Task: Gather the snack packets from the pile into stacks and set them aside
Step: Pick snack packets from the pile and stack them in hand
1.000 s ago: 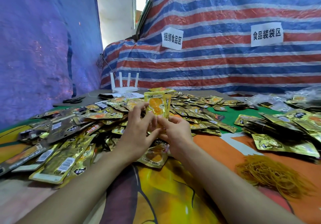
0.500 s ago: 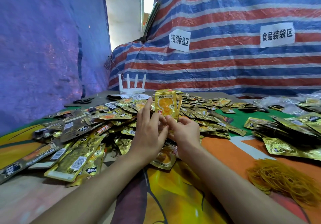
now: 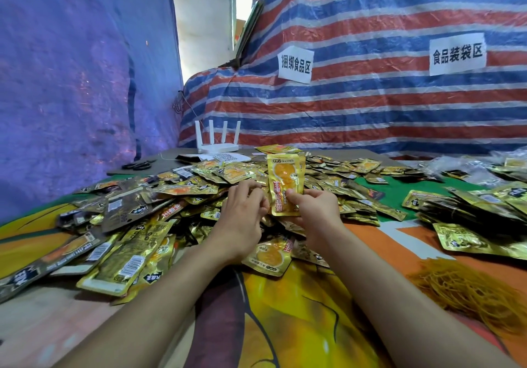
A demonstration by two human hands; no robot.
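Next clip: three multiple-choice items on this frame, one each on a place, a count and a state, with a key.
1. Where does the heap of rubber bands lie?
A) to the right of the person's right forearm
B) beside the scissors
C) on the packet pile

2. How many antennas does the white router have?
A) two
B) four
C) six

3. How is the yellow packet stack held?
A) flat on the table
B) upright in the right hand
C) hanging from the left hand

Key:
1 A, the orange tangle lies past that forearm.
2 B, four stand on its base.
3 B, its thumb pinches the stack's lower part.
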